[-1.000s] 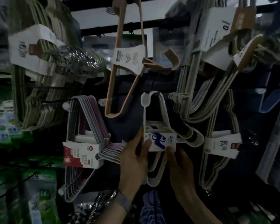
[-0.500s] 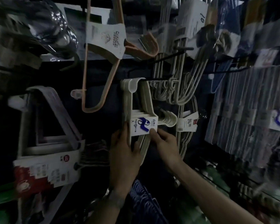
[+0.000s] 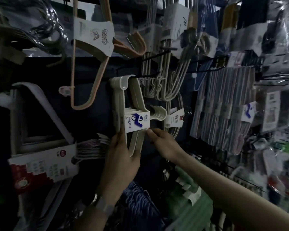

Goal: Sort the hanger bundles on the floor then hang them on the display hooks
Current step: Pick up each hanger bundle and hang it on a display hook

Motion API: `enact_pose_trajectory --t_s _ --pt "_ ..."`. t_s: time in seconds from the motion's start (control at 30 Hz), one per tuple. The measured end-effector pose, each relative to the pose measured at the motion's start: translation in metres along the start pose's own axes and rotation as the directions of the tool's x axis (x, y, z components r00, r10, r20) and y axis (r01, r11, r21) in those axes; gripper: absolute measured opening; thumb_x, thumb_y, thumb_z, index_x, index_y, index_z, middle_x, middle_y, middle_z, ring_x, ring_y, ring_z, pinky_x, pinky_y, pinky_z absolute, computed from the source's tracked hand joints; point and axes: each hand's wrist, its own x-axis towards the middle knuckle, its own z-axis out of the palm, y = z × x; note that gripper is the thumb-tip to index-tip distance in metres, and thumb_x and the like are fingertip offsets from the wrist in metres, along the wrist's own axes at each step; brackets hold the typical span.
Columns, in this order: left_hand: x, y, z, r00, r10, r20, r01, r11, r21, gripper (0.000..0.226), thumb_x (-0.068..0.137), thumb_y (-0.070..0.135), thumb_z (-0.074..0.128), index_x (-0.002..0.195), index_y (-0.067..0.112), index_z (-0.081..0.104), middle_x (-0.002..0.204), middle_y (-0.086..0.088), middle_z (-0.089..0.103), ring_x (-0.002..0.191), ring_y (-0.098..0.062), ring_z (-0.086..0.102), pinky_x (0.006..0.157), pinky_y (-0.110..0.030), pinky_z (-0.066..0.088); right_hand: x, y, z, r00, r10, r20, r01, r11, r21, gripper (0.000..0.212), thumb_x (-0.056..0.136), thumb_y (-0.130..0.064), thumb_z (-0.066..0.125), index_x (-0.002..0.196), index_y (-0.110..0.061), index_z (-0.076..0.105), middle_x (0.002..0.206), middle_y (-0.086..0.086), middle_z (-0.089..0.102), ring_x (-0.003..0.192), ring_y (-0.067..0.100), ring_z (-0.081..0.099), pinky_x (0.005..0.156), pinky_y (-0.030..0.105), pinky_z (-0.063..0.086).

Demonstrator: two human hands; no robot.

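A bundle of cream plastic hangers (image 3: pixel 122 97) with a white and blue paper sleeve hangs sideways from a black display hook (image 3: pixel 147 75) at the middle of the rack. My left hand (image 3: pixel 122 154) holds the bundle's lower end, fingers wrapped round the hanger bars below the sleeve. My right hand (image 3: pixel 163 142) pinches the sleeve's lower right corner with its fingertips. The bundle's top loop sits over the hook.
An orange hanger bundle (image 3: pixel 90 52) hangs at upper left, grey hangers with a red and white sleeve (image 3: pixel 42 164) at lower left, beige wire hangers (image 3: pixel 172 77) behind, striped packs (image 3: pixel 223 110) at right. Blue and green goods (image 3: pixel 187 197) lie below my arms.
The view has swung left and closer. Both hands stayed on the cream bundle; my right hand slid from under the sleeve to its lower right corner.
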Motion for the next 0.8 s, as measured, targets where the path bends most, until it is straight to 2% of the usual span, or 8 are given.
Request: enact_pose_trajectory --t_s 0.1,0.2,0.27,0.4,0.5,0.6,0.7,0.8 --pt "-0.019 0.006 0.0 0.998 0.013 0.054 -0.015 0.999 0.038 0.075 0.09 0.028 0.069 0.157 0.024 0.033 0.154 -0.001 0.041 0.14 -0.024 0.042 0.112 -0.043 0.042 -0.021 0.005 -0.018 0.999 -0.001 0.037 0.006 0.992 -0.127 0.038 0.105 -0.054 0.046 0.087 -0.026 0.064 0.084 -0.005 0.067 0.083 0.015 0.062 0.08 0.037 0.048" --pt "-0.03 0.019 0.007 0.987 0.048 0.154 -0.061 0.995 0.076 0.06 0.093 0.037 0.064 0.149 0.03 0.043 0.143 0.003 0.051 0.13 -0.022 0.051 0.102 -0.042 0.049 -0.044 0.012 -0.035 1.0 0.0 0.003 0.001 0.947 -0.322 0.033 0.103 -0.055 0.049 0.089 -0.029 0.065 0.094 -0.003 0.071 0.095 0.023 0.067 0.082 0.039 0.052" --pt "-0.032 0.031 0.017 0.963 0.085 0.255 -0.11 0.99 0.085 0.053 0.095 0.041 0.06 0.146 0.031 0.047 0.138 0.004 0.054 0.125 -0.021 0.055 0.099 -0.041 0.051 -0.063 0.015 -0.046 1.0 0.009 -0.016 -0.015 0.896 -0.445 0.034 0.1 -0.058 0.047 0.101 -0.034 0.07 0.105 -0.003 0.074 0.1 0.024 0.068 0.085 0.042 0.056" --pt "-0.041 0.056 0.05 0.879 0.215 0.426 -0.256 0.966 0.041 0.045 0.092 0.044 0.056 0.136 0.035 0.055 0.129 0.007 0.06 0.116 -0.023 0.06 0.089 -0.041 0.054 -0.111 0.024 -0.07 0.988 0.026 -0.155 -0.117 0.782 -0.612 0.037 0.096 -0.061 0.046 0.105 -0.031 0.066 0.104 -0.004 0.072 0.093 0.026 0.067 0.075 0.043 0.058" --pt "-0.056 0.08 0.077 0.795 0.307 0.524 -0.333 0.942 -0.046 0.045 0.091 0.043 0.057 0.136 0.037 0.056 0.126 0.008 0.064 0.115 -0.024 0.062 0.088 -0.039 0.054 -0.156 0.042 -0.091 0.949 0.023 -0.313 -0.242 0.691 -0.681 0.034 0.098 -0.055 0.045 0.098 -0.024 0.06 0.103 -0.002 0.071 0.097 0.029 0.067 0.071 0.039 0.052" --pt "-0.08 0.107 0.107 0.685 0.391 0.614 -0.392 0.909 -0.142 0.039 0.092 0.041 0.058 0.131 0.035 0.06 0.123 0.005 0.066 0.115 -0.022 0.062 0.092 -0.036 0.053 -0.213 0.055 -0.11 0.884 0.096 -0.457 -0.409 0.63 -0.66 0.038 0.1 -0.053 0.044 0.103 -0.022 0.064 0.104 0.0 0.071 0.098 0.027 0.067 0.077 0.042 0.054" --pt "-0.118 0.133 0.133 0.531 0.47 0.705 -0.461 0.858 -0.224 0.033 0.096 0.043 0.053 0.127 0.033 0.06 0.119 0.005 0.067 0.11 -0.019 0.063 0.09 -0.037 0.055 -0.284 0.073 -0.125 0.764 0.19 -0.616 -0.602 0.551 -0.577 0.041 0.098 -0.055 0.044 0.112 -0.024 0.066 0.114 -0.003 0.071 0.105 0.022 0.067 0.083 0.04 0.055" --pt "-0.168 0.162 0.153 0.363 0.507 0.782 -0.52 0.807 -0.281 0.039 0.095 0.048 0.05 0.132 0.038 0.056 0.123 0.008 0.067 0.114 -0.019 0.064 0.093 -0.033 0.054 -0.367 0.093 -0.135 0.621 0.32 -0.716 -0.764 0.452 -0.461 0.044 0.098 -0.055 0.046 0.13 -0.029 0.063 0.127 -0.005 0.07 0.117 0.02 0.064 0.094 0.039 0.053"
